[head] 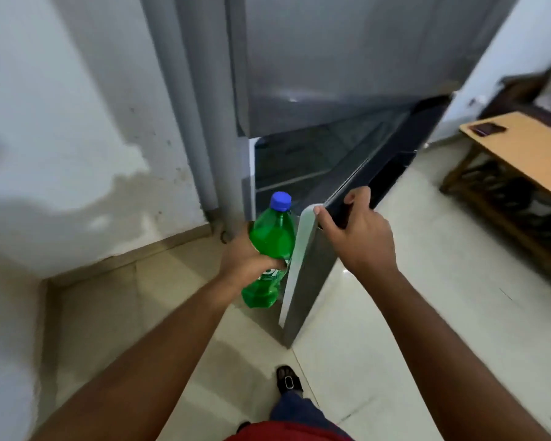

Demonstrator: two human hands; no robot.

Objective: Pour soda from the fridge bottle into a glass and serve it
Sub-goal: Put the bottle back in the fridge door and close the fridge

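A green soda bottle (271,237) with a blue cap is upright in my left hand (247,259), which is wrapped around its middle over the label. It hangs just outside the fridge (331,74), in front of the lower compartment. My right hand (357,230) grips the top edge of the lower fridge door (303,275), which stands partly open. The dark fridge interior shows behind the bottle. No glass is in view.
A stained white wall (77,138) and grey pipes (204,122) stand to the left of the fridge. A wooden table (528,157) with a dark flat object (489,128) on it is at the right. Pale floor tiles lie below, and my foot (288,380) is near the door's corner.
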